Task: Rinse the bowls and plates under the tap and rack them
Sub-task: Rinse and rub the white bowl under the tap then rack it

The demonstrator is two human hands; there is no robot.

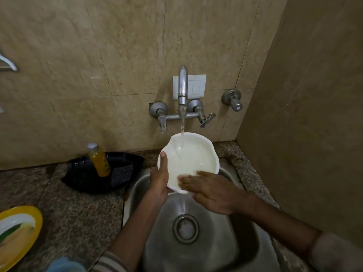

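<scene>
A white bowl (191,156) is held tilted over the steel sink (231,252), under the running wall tap (182,85). Water falls into the bowl and spills from its lower rim toward the drain. My left hand (160,181) grips the bowl's left rim, thumb on the inside edge. My right hand (208,188) lies with blurred, fairly straight fingers on the bowl's lower inside surface. A yellow-rimmed plate (29,230) sits on the counter at the far left.
A black tray (82,173) behind the sink's left holds an orange soap bottle (99,160) and a dark scrub pad (121,174). Speckled granite counter (78,222) surrounds the sink. A side wall stands close on the right. A second valve (232,100) is right of the tap.
</scene>
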